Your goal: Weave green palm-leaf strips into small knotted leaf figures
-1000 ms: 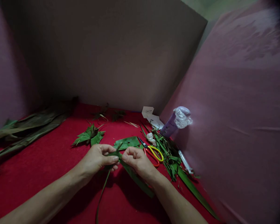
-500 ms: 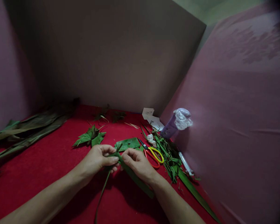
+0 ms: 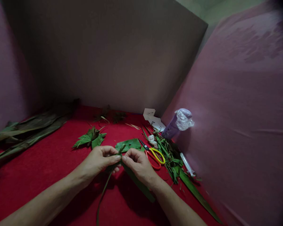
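My left hand and my right hand meet over the red cloth, both pinched on a long green leaf strip. The fingertips touch at the strip's folded upper end. One length of the strip runs down to the right under my right wrist. A thin stem trails down toward me from the left hand. A flat piece of green leaf lies just beyond the hands.
Red and yellow scissors lie right of my hands beside a heap of leaf trimmings. A purple bottle capped with plastic wrap leans on the pink wall. A folded leaf star and long dried leaves lie to the left.
The two hands have drawn slightly closer, so the fingertips now meet on the strip. Nothing else has moved.
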A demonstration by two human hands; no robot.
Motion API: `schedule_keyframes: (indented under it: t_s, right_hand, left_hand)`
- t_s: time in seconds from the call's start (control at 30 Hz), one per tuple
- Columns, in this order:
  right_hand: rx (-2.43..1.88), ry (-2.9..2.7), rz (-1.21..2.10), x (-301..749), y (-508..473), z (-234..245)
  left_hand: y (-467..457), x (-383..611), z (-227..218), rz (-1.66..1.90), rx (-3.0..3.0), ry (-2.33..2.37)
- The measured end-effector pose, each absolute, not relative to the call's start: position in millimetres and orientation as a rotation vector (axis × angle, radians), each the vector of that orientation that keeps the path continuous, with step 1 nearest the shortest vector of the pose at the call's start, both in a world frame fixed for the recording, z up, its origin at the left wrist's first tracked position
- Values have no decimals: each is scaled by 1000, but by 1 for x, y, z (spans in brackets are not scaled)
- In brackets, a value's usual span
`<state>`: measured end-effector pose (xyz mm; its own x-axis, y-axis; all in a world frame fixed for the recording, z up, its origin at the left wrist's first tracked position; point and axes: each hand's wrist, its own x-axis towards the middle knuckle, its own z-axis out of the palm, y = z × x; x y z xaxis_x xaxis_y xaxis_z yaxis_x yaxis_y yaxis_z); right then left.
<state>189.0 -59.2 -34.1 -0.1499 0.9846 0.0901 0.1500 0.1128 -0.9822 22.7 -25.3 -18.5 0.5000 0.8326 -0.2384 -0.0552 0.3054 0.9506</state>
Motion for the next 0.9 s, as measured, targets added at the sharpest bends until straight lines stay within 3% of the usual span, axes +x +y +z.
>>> schedule_keyframes:
  t_s: [0.53, 0.73, 0.9]
  right_hand:
    - [-1322, -1550, 1461, 264, -67, 11]
    - [-1231, -1411, 1641, 255, -106, 18]
    - [-1205, -1496, 1588, 243, -121, 19]
  left_hand:
    - [2, 2, -13, 743, 1236, 943]
    - [4, 0, -14, 820, 1279, 902]
    - [-3, -2, -1, 806, 1360, 804]
